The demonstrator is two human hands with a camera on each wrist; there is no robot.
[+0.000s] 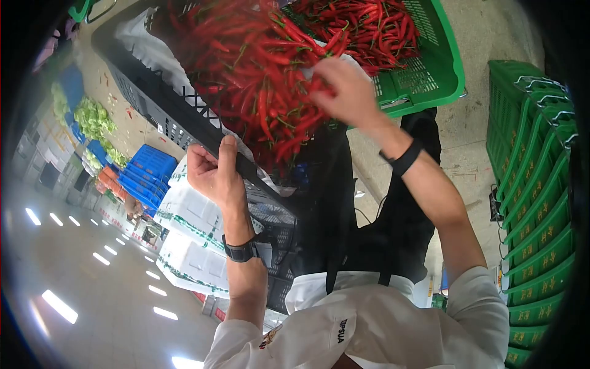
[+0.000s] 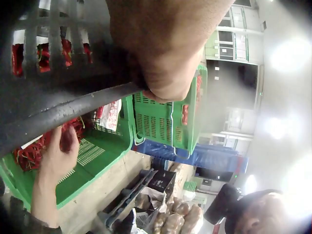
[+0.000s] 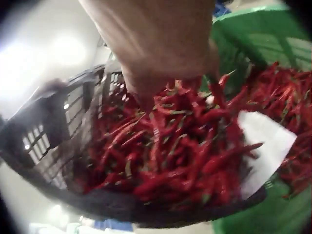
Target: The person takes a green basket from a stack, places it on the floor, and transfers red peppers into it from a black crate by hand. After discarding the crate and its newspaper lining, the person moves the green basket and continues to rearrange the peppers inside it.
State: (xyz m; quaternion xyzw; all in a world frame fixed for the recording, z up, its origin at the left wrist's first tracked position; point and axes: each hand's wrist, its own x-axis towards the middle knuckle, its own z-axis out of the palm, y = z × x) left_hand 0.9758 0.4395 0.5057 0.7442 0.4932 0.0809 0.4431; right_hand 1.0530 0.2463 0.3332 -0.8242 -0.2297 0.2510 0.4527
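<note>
Red chili peppers [image 1: 264, 92] fill a black crate [image 1: 166, 101] lined with white sheeting, tilted beside a green crate [image 1: 424, 86] that also holds red peppers. The left hand [image 1: 218, 175] grips the black crate's rim, its thumb lying along the edge; in the left wrist view that hand [image 2: 163, 58] is at the dark rim. Over the peppers at the crate's right side is the right hand [image 1: 347, 92], blurred. In the right wrist view the right hand [image 3: 165, 63] reaches down into the peppers, its fingertips hidden, so what it holds cannot be told.
A row of nested green crates [image 1: 534, 234] stands at the right. White wrapped boxes [image 1: 193, 209] and blue crates [image 1: 146, 178] are at the left, with leafy vegetables [image 1: 93, 120] beyond. The left wrist view shows another green crate [image 2: 156, 119] and a person's head at the lower right.
</note>
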